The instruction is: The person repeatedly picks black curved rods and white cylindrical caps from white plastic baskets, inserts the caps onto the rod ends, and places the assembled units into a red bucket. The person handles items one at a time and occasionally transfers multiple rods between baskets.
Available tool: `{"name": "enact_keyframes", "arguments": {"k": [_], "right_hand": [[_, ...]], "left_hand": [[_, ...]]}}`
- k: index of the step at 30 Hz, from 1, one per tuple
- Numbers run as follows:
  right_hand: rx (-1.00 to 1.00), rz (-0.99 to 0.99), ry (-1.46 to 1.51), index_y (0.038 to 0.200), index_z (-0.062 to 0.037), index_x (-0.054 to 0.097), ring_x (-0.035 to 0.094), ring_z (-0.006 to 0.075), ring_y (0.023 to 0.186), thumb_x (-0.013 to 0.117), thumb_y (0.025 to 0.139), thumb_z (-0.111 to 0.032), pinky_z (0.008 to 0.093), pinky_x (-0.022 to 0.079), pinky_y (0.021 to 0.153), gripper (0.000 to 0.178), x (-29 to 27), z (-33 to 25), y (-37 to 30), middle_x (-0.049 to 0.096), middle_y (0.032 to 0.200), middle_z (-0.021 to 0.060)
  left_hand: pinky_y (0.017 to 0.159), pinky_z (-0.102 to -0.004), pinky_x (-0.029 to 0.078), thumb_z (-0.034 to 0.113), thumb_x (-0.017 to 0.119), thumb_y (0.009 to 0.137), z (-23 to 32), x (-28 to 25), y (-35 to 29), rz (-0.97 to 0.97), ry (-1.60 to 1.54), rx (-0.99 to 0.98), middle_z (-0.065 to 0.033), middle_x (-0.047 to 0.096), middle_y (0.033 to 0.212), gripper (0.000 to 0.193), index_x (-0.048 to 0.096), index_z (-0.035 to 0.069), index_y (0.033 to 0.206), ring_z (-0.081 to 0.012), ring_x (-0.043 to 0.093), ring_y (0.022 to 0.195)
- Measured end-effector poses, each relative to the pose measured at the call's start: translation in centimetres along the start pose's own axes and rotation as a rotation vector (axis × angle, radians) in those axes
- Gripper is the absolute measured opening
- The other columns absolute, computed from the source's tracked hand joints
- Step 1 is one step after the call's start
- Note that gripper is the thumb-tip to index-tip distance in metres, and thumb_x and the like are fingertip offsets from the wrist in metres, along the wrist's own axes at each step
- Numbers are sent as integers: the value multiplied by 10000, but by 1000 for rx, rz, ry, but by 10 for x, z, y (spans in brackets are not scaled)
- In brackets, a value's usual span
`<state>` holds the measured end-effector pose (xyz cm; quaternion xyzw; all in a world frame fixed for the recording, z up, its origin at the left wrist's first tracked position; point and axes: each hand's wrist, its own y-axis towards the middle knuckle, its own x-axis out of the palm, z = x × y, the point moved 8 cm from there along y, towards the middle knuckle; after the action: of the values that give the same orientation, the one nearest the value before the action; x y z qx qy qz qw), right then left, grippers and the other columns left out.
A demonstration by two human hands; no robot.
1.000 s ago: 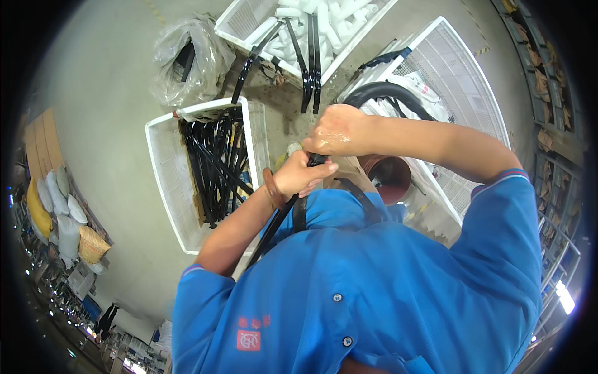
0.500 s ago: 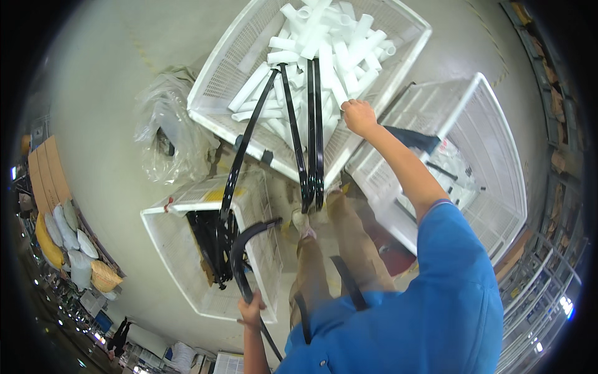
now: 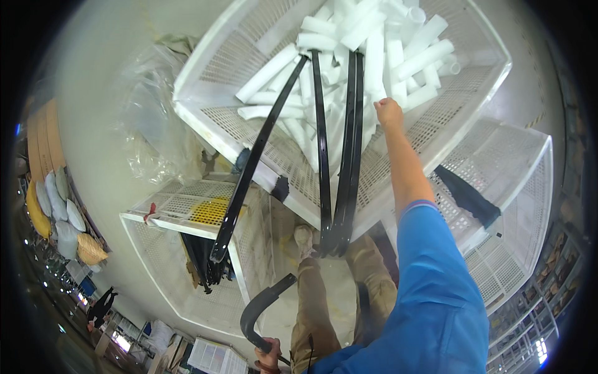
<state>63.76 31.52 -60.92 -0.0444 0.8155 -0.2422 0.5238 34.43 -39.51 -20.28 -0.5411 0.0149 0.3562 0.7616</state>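
Note:
My left hand (image 3: 269, 355) is closed around a black curved tube (image 3: 252, 318), whose thick bent part rises in front of my legs. My right hand (image 3: 389, 114) reaches forward over a large white basket (image 3: 218, 128). Its fingers are closed at the lower end of a white foam tube (image 3: 374, 62), which lies on a heap of similar white tubes (image 3: 418, 59). Several long black bars (image 3: 321, 149) lean over the basket's near rim, their far ends among the white tubes. One black bar (image 3: 258, 156) slants apart to the left.
At the left stands a white crate (image 3: 168, 274) with black parts (image 3: 208, 265) inside. Clear plastic wrapping (image 3: 152, 124) lies beyond it. Another white crate (image 3: 542, 206), with a dark cloth (image 3: 467, 196) over its edge, is on the right. Shelving (image 3: 560, 262) lines the far right.
The view has shifted closer to the large basket. The curved tube in my left hand has moved lower, away from the left crate. My right hand stays at the white tubes.

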Motion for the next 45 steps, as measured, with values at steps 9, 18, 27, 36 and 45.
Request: {"name": "enact_keyframes", "arguments": {"k": [9, 18, 27, 36, 45], "right_hand": [[323, -793, 1528, 1134, -2, 615, 684, 217, 973, 735, 873, -228, 373, 571, 795, 365, -201, -59, -224, 693, 1069, 83], [3, -356, 2513, 1329, 145, 391, 534, 385, 1242, 554, 670, 32, 503, 407, 1117, 688, -376, -59, -435, 569, 1260, 234], [32, -188, 2792, 1014, -50, 529, 602, 302, 899, 639, 772, -43, 580, 436, 1021, 266, -376, -84, -573, 591, 883, 106], [471, -72, 2457, 1210, -36, 393, 585, 348, 851, 693, 899, -290, 509, 591, 782, 501, -355, -128, -644, 515, 1046, 177], [-669, -104, 607, 1286, -60, 530, 617, 185, 1011, 793, 811, -327, 371, 483, 903, 605, -494, -140, -774, 653, 1032, 51]], "left_hand": [[434, -248, 345, 124, 743, 842, 143, 27, -21, -154, 73, 66, 26, 527, 555, 163, 617, 72, 754, -74, 476, 452], [407, -231, 324, 120, 711, 898, 256, 43, -85, -541, -71, 386, 17, 506, 570, 156, 586, 64, 822, -66, 414, 418], [388, -227, 315, 167, 717, 899, 238, 16, -127, -701, 61, 617, 24, 497, 579, 194, 573, 56, 833, -62, 410, 416], [577, -290, 457, 258, 762, 865, 201, 0, -168, -368, 259, 1128, -7, 596, 641, 307, 642, -10, 776, -79, 527, 602], [502, -238, 409, 264, 780, 856, 238, -26, -184, -472, 173, 874, 31, 564, 630, 274, 620, 51, 795, -45, 490, 547]]}}
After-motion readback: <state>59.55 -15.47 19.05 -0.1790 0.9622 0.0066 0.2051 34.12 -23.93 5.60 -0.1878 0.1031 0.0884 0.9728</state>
